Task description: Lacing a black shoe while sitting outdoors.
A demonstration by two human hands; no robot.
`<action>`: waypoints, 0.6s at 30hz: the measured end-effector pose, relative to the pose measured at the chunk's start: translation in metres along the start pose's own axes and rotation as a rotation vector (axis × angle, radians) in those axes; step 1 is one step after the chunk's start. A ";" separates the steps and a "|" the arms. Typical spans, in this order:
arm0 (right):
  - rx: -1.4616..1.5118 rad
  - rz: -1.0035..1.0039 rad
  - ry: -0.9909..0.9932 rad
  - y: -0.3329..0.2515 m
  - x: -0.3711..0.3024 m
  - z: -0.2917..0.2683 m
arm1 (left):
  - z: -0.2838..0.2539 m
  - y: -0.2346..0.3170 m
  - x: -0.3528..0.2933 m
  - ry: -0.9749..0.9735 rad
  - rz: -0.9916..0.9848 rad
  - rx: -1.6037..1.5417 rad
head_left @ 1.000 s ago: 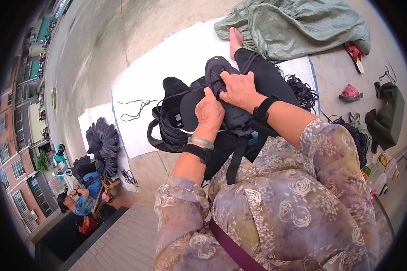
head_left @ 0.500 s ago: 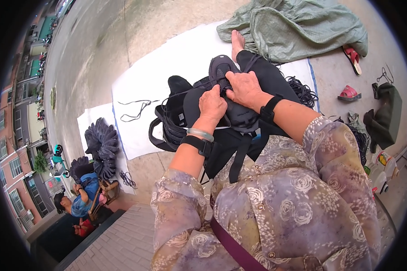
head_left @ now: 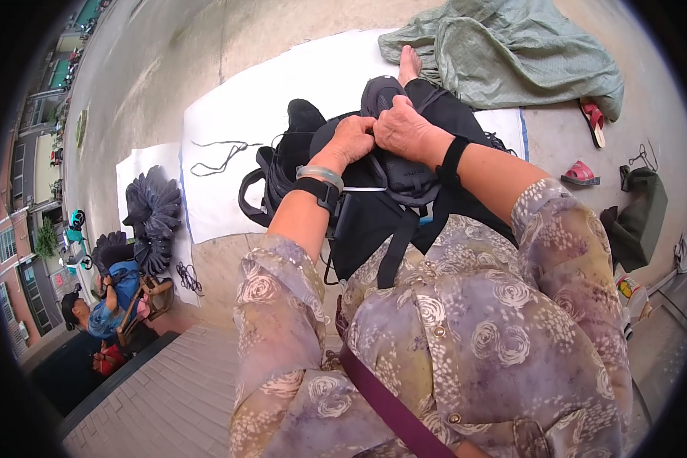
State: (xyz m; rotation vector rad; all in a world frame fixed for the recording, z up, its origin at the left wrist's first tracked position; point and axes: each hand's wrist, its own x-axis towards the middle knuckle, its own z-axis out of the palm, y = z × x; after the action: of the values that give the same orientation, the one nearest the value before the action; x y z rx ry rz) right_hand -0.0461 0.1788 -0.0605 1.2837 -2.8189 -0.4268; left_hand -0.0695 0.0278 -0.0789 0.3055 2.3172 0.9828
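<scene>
Two dark shoe uppers lie on my black-clad lap, the far one (head_left: 380,91) just beyond my hands and the near one (head_left: 411,185) below them. My left hand (head_left: 349,139) is closed, fingertips pinched at the far upper's lacing. Pressed against it from the right, my right hand (head_left: 401,131) is also closed in a pinch. Between them is what looks like a thin black lace, mostly hidden by the fingers. More black uppers and cords (head_left: 281,164) are bunched left of my left wrist.
A white sheet (head_left: 229,111) covers the ground ahead, with a loose black lace (head_left: 225,156) on it. Fanned dark uppers (head_left: 153,214) sit at left, near a seated person in blue (head_left: 116,298). A grey-green sack (head_left: 504,61) and red sandals (head_left: 580,174) lie at right.
My hands have come together, fingertips now meeting over the far upper; the left turned inward and rose slightly. The whole view has shifted a little.
</scene>
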 end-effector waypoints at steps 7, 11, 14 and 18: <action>0.019 -0.085 0.324 0.008 -0.001 -0.001 | -0.011 0.001 -0.004 -0.029 -0.110 -0.085; 0.166 -0.139 0.475 0.010 -0.005 0.010 | -0.014 0.004 -0.006 -0.092 -0.109 -0.181; 0.208 -0.186 0.481 0.011 -0.005 0.012 | -0.018 0.007 -0.008 -0.108 -0.106 -0.222; 0.023 -0.184 0.323 0.008 -0.002 0.005 | -0.021 0.007 -0.014 -0.166 -0.144 -0.287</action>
State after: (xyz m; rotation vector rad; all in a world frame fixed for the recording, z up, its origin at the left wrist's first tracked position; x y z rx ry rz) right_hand -0.0515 0.1864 -0.0635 1.4721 -2.4594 -0.1703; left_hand -0.0718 0.0148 -0.0561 0.0967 1.9878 1.1533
